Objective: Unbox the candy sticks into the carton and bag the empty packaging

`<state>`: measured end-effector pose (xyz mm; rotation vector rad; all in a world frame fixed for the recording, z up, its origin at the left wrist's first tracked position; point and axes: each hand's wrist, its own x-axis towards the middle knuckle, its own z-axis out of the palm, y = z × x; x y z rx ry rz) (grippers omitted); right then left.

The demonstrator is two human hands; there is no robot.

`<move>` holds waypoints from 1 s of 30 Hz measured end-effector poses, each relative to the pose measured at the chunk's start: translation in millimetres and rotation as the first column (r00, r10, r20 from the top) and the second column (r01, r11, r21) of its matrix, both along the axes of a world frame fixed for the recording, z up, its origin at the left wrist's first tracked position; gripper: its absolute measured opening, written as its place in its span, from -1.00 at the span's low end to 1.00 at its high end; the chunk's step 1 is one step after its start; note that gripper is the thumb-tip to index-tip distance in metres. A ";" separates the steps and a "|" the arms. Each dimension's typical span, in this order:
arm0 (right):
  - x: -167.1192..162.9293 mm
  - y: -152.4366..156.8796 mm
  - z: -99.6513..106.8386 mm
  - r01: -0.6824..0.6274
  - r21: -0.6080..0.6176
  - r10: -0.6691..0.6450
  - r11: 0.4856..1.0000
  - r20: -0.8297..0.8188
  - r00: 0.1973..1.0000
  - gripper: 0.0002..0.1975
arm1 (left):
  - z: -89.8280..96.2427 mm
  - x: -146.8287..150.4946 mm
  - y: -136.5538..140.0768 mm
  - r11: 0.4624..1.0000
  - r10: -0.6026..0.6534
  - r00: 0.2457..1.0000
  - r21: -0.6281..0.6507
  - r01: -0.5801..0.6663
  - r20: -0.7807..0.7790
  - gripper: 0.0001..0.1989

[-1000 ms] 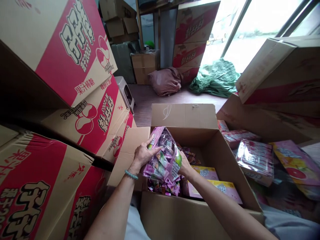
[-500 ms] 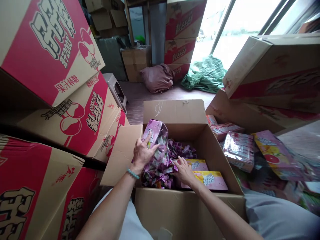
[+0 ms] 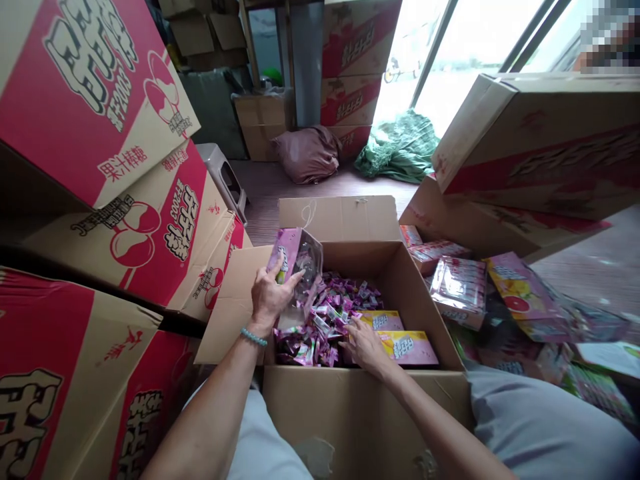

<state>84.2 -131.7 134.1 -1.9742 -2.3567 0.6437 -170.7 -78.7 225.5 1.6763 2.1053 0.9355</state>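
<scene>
My left hand grips a purple candy box with a clear plastic side, held tilted over the left part of an open cardboard carton. The box looks empty or nearly so through the plastic. Below it, purple-wrapped candies lie heaped in the carton. With fingers extended and slightly apart, my right hand touches the near edge of the heap; its fingertips are partly hidden among wrappers. Just right of that hand, two yellow-and-purple candy boxes lie side by side in the carton.
Large red-and-tan cartons are stacked close on my left. To the right, packed candy boxes and opened packaging lie piled below a tilted carton. Beyond are a grey stool, a brownish sack and a green sack.
Candies that filled the clear side of the tilted box have spilled into the carton, and the heap has spread. My left hand has lifted the box slightly. The view has shifted a little.
</scene>
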 end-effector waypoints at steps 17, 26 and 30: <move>-42.8 23.0 72.6 0.126 -0.343 -0.340 0.931 -0.939 -0.045 -0.58 | -3.1 -13.9 -0.1 0.946 -0.029 -0.083 0.054 0.321 0.996 -0.65; -69.2 38.9 74.6 -0.195 0.505 0.404 0.841 -0.347 0.846 -0.43 | 6.3 -33.7 1.4 0.961 0.061 -0.170 -0.012 0.275 0.984 -0.79; -73.8 41.1 74.5 -0.259 0.490 0.371 0.832 -0.144 0.918 -0.48 | 3.6 -45.1 3.4 0.986 0.025 -0.179 0.006 0.167 0.984 -0.80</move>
